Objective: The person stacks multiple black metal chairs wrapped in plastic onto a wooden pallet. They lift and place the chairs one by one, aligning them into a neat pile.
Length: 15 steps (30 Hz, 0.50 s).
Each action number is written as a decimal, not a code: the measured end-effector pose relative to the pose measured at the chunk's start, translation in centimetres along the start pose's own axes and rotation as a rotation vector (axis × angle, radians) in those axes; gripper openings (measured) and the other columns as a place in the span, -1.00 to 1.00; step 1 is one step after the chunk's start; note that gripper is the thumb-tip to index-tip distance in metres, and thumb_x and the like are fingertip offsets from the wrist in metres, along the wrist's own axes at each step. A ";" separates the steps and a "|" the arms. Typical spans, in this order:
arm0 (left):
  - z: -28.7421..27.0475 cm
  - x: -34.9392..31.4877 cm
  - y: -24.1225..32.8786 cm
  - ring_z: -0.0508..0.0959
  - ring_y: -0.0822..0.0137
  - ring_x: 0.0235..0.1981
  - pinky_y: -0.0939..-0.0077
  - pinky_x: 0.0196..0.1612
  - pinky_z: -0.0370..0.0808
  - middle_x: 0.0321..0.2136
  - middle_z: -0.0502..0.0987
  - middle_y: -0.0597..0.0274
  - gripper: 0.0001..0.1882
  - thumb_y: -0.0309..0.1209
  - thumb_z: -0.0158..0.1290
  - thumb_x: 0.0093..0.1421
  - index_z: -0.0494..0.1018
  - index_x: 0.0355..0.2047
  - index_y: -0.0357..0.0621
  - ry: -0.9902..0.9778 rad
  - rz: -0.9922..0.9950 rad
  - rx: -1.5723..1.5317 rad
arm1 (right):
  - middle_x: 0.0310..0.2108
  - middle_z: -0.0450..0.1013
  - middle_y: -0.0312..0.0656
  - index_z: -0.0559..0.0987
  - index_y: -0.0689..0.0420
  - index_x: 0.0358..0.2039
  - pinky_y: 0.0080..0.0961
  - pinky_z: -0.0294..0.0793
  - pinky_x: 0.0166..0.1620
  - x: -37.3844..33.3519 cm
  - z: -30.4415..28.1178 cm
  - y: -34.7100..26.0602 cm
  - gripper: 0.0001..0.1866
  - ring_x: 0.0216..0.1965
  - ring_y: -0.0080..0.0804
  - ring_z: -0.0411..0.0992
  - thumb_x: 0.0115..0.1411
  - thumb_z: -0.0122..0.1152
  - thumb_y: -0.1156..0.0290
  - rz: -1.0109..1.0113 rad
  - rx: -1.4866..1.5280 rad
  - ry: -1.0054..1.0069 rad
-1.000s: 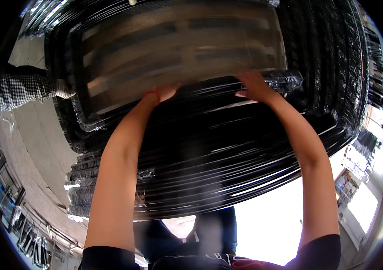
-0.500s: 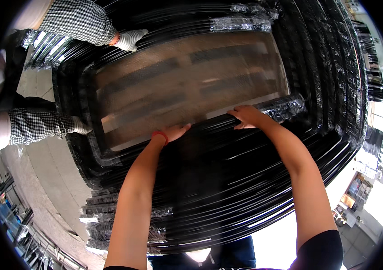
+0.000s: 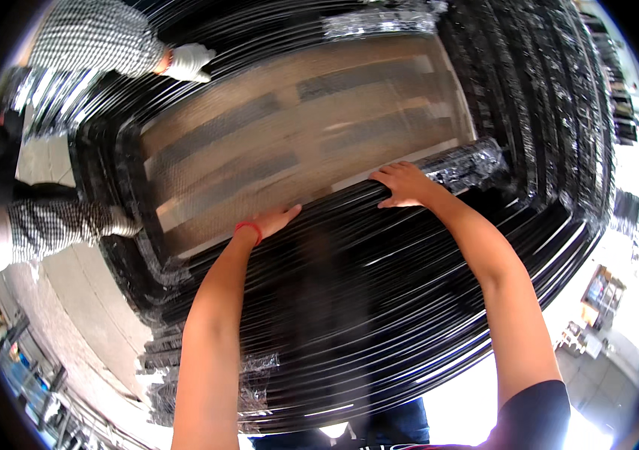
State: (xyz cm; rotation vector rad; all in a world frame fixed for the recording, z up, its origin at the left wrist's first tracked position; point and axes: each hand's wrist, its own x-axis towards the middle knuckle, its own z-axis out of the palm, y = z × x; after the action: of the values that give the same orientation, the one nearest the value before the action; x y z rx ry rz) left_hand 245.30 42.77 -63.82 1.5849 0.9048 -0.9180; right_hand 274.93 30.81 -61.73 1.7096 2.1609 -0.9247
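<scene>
Grey floor | one black bundle, long axis left-right, right end farther | right hand spread on it; left hand, grip: can't tell | two gloved hands

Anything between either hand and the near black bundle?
Nothing visible: the left hand and right hand both appear to touch the near black bundle directly. Another person's upper gloved hand and lower gloved hand are farther left, clear of both.
</scene>
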 end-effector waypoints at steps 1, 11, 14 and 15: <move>0.5 0.3 -0.2 0.06 0.05 0.13 0.28 0.17 -0.10 0.09 0.11 -0.01 -0.17 0.26 -0.48 0.05 0.09 0.08 -0.19 0.015 0.027 -0.036 | -0.15 0.32 -0.12 0.25 0.04 -0.02 -0.22 0.16 -0.01 -0.2 -0.2 0.5 -0.30 -0.06 -0.17 0.26 -0.17 0.23 0.06 0.025 -0.001 -0.059; 2.5 -1.9 -1.6 0.36 0.02 -0.10 0.28 -0.05 0.28 -0.05 0.30 0.00 -0.29 -0.10 0.12 -0.11 0.18 0.03 -0.11 0.269 0.267 0.105 | -0.17 0.35 -0.06 0.29 0.10 -0.04 -0.27 0.30 -0.14 0.0 -2.5 3.0 -0.29 -0.12 -0.12 0.30 -0.28 0.30 0.23 0.106 0.143 -0.408; 3.4 -1.6 -2.5 0.44 0.08 -0.24 0.29 -0.19 0.38 -0.15 0.38 0.07 -0.37 -0.12 0.10 -0.08 0.22 0.00 -0.05 0.521 0.393 0.312 | -0.20 0.37 -0.08 0.33 0.07 -0.08 -0.26 0.31 -0.16 0.2 -2.6 3.1 -0.35 -0.15 -0.13 0.32 -0.26 0.28 0.23 0.120 0.064 -0.361; 3.5 -1.6 -2.5 0.44 0.10 -0.25 0.31 -0.21 0.39 -0.17 0.39 0.08 -0.38 -0.11 0.09 -0.07 0.23 -0.01 -0.04 0.547 0.399 0.328 | -0.22 0.38 -0.09 0.34 0.06 -0.09 -0.27 0.31 -0.17 0.2 -2.5 3.2 -0.37 -0.15 -0.14 0.32 -0.26 0.28 0.23 0.098 0.058 -0.331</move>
State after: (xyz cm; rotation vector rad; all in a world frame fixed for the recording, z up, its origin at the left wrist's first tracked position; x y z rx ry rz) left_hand 241.98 39.61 -63.97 2.2620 0.7774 -0.3586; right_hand 278.34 32.88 -60.97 1.5431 1.8385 -1.1597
